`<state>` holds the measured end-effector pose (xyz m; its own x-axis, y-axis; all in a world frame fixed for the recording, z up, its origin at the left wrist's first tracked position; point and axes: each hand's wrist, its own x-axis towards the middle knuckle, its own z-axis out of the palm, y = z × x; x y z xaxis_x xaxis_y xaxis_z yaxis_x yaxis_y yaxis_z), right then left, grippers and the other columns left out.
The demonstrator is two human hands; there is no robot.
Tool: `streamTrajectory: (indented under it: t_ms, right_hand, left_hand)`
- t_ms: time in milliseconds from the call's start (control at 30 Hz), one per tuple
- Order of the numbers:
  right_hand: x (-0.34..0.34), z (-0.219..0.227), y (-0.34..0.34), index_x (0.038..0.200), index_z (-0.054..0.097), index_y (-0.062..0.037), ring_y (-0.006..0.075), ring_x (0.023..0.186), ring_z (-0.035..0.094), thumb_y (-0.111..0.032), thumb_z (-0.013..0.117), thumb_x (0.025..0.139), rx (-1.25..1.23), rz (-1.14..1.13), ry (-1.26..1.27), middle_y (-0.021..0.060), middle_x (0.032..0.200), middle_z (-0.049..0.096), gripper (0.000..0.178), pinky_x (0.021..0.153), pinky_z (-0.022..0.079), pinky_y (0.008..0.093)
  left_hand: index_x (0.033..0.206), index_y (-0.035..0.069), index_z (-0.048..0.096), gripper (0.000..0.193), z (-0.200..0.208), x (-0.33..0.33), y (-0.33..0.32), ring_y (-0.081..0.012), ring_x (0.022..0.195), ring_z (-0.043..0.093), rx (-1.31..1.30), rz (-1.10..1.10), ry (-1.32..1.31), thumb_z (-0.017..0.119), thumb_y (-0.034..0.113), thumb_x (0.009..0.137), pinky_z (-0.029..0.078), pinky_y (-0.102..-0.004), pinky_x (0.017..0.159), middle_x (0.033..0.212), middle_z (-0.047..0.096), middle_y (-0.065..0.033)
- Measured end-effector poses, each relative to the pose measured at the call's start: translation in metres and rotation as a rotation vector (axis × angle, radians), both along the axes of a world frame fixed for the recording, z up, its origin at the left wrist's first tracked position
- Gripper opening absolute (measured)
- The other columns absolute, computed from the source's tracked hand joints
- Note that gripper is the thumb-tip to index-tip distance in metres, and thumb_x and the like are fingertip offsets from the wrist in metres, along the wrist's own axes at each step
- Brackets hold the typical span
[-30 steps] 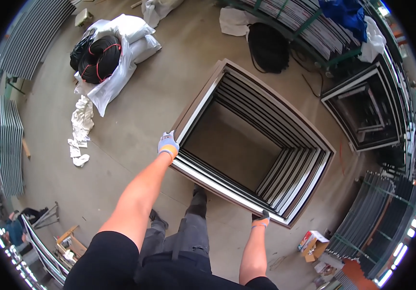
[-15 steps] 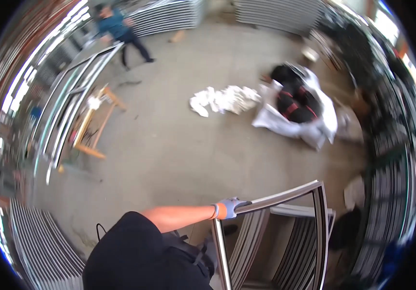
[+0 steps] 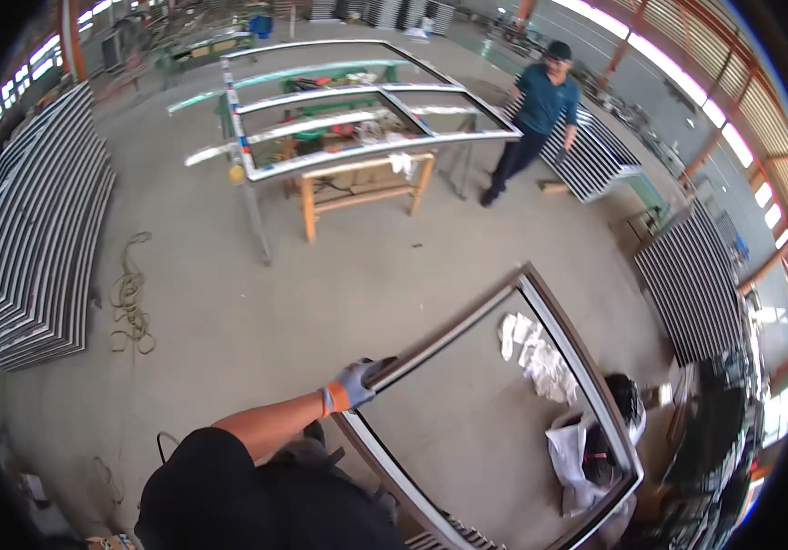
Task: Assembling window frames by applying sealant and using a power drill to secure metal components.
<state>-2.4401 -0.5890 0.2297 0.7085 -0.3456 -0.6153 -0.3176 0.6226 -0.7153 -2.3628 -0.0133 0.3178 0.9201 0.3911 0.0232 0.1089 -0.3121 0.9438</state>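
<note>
Evidently, as observed from my remote station, the left hand in a grey-blue glove with an orange cuff (image 3: 350, 381) is closed round one bar of a brown-and-white rectangular frame (image 3: 567, 346), close to its corner; the frame occupies the lower right foreground, partly cut off. I cannot tell the right hand's grip, as it lies outside the view. Through the frame's opening I record crumpled white rags (image 3: 541, 362) and a white plastic sack (image 3: 568, 449) on the floor. A tangled tan cord (image 3: 128, 307) lies to the left, near a tall stack of silver-grey frames (image 3: 37, 229). Ahead, a large white-and-black divided frame (image 3: 385, 153) stands raised behind a low wooden trestle (image 3: 357, 168), beside a person in a teal shirt (image 3: 545, 101). Blue and red marks on the divided frame are too small to read.
</note>
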Motion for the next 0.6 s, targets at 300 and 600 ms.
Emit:
streamTrajectory:
  t_ms: [300,600]
  right_hand:
    - [0.235,-0.013,0.342,0.058,0.031,-0.0216,0.0145,0.042,0.031,-0.025,0.057,0.084,0.054,0.334,-0.002,-0.0038,0.047,0.03,0.037,0.042,0.025,0.0322]
    - [0.343,0.021,0.72,0.095,0.063,-0.0122,0.0215,0.08,0.06,-0.027,0.058,0.088,0.017,0.608,-0.08,0.0051,0.087,0.063,0.017,0.069,0.05,0.0382]
  left_hand:
    - [0.14,0.008,0.053,0.074,-0.024,-0.136,0.286,-0.0228,0.096,0.063,0.054,0.589,-0.128,0.065,0.004,0.067,0.049,-0.0324,0.089,0.105,0.064,-0.0153]
    - [0.141,0.008,0.054,0.078,-0.011,-0.15,0.545,-0.0125,0.084,0.06,0.063,0.869,-0.025,0.063,-0.002,0.064,0.051,-0.0264,0.079,0.097,0.067,-0.0076]
